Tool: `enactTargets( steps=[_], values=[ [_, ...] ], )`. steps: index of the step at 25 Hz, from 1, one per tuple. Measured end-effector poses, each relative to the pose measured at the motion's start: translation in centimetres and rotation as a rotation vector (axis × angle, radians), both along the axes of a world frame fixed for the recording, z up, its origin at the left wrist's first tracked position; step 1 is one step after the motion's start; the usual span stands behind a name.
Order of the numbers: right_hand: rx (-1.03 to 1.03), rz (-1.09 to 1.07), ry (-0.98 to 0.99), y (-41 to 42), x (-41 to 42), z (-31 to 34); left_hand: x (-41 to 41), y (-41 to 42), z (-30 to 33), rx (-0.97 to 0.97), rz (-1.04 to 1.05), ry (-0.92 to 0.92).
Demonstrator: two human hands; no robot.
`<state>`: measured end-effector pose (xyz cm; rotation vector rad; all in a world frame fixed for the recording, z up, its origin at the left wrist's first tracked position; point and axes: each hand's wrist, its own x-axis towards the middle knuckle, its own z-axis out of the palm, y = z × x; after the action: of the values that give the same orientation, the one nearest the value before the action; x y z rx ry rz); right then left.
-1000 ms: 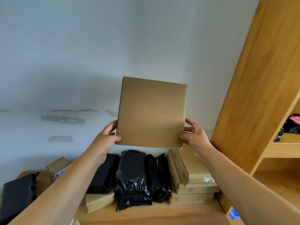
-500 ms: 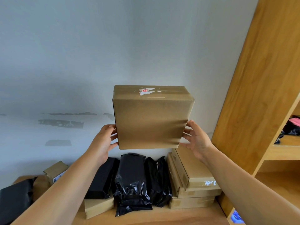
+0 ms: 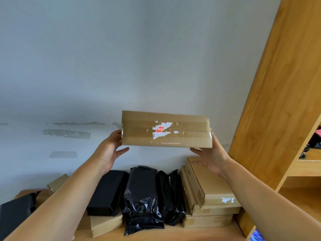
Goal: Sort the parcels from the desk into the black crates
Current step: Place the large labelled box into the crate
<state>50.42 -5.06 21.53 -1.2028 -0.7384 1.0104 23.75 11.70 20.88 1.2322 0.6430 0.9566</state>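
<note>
Holding the box [image 3: 166, 130] aloft between left hand [image 3: 111, 150] and right hand [image 3: 211, 156], fingers clasping its ends, we note it above the parcels [image 3: 144, 197] on the desk [image 3: 191, 234].

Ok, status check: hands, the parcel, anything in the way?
Left hand and right hand grip the cardboard box by its ends, held up clear of the desk. Torn label faces camera. No black crates in view.

Open air above the desk [image 3: 191, 234] before the wall [image 3: 121, 58]. Black bags [image 3: 144, 197] and stacked cartons [image 3: 212, 193] crowd the desk's rear; wooden shelving [image 3: 278, 101] blocks the right side.
</note>
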Motion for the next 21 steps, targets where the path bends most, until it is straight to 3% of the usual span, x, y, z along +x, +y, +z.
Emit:
enactTargets(
  steps=[6,12,16,21],
  values=[
    [-0.083,0.073,0.038,0.3,-0.1,0.1,-0.2,0.3,0.7,-0.035,0.062,-0.031],
    [-0.141,0.085,-0.003,0.4,0.1,-0.4,-0.6,0.8,1.0,0.068,0.012,0.055],
    [-0.089,0.045,-0.023,0.4,0.2,-0.2,-0.9,1.1,0.8,0.04,0.012,-0.012],
    [-0.042,0.027,-0.114,0.8,0.3,0.0,-0.5,1.0,0.4,0.152,-0.002,0.028]
  ],
)
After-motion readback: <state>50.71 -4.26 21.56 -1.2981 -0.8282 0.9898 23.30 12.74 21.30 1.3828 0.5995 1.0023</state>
